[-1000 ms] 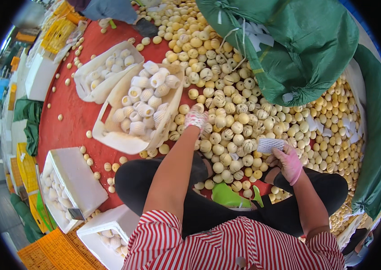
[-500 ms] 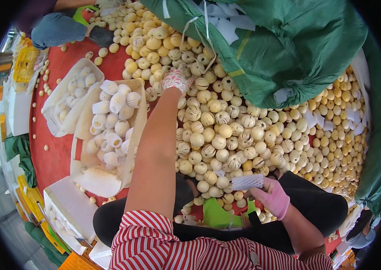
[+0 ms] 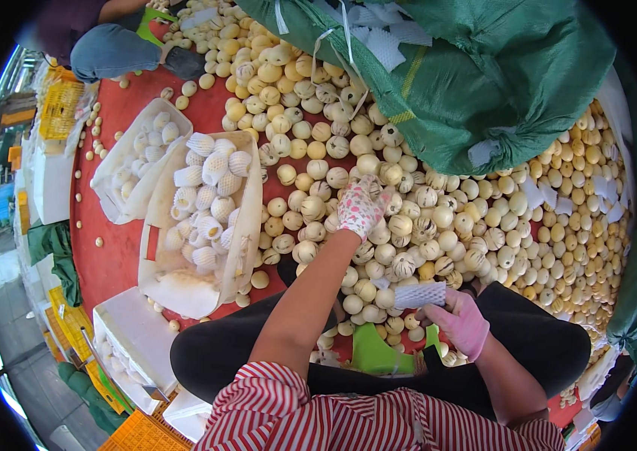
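Pale yellow pepino melons, some with dark stripes, lie heaped in front of me. In a white glove with red-pink spots, my left hand rests on the heap, fingers apart against several melons. No melon shows clearly held in it. My right hand, in a pink glove, pinches a white foam net sleeve over my lap. The sleeve is flat and holds no fruit. To the left, a white plastic crate contains melons in white foam nets.
Behind that crate stands a second white tub with netted fruit. A green woven sack bulges at the far side. White foam boxes sit at the left on red matting. Another person's jeans-clad leg is at far left.
My left hand has come nearer and to the right across the heap, and melons have shifted, baring red matting behind it. My right hand still holds the foam net sleeve.
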Action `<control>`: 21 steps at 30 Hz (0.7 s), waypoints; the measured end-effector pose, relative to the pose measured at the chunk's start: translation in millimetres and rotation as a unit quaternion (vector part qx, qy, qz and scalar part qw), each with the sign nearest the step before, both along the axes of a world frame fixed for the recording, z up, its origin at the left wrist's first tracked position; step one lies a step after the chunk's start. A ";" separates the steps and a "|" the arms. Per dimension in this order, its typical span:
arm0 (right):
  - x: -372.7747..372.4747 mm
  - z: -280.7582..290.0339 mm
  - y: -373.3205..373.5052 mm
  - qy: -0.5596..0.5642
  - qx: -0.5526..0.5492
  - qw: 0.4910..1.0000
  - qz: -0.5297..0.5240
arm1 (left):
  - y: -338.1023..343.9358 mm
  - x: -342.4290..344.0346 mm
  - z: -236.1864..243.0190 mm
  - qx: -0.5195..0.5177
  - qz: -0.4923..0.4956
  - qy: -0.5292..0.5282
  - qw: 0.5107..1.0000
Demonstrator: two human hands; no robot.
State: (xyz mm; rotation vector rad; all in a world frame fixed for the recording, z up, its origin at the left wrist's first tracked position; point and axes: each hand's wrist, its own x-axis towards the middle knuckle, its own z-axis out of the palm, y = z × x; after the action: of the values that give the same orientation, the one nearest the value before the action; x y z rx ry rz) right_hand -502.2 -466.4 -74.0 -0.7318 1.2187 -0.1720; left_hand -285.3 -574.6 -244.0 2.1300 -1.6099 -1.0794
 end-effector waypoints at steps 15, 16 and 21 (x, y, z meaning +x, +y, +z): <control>3.3 -14.8 6.1 -0.022 -0.043 0.998 0.034 | -107.1 102.1 -61.2 0.047 0.043 -0.150 0.987; 5.7 -14.2 5.5 -0.033 -0.010 0.999 0.035 | -101.8 117.3 -91.0 0.043 0.083 -0.129 0.987; -1.8 -20.8 3.2 -0.019 0.032 0.999 0.006 | -104.7 76.4 -38.7 0.042 -0.044 -0.213 0.975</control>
State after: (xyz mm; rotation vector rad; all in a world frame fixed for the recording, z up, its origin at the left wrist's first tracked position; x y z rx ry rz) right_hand -504.0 -463.2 -94.9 -0.6779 1.1785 -0.1362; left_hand -209.0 -679.3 -282.7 2.4959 -1.8837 -0.7595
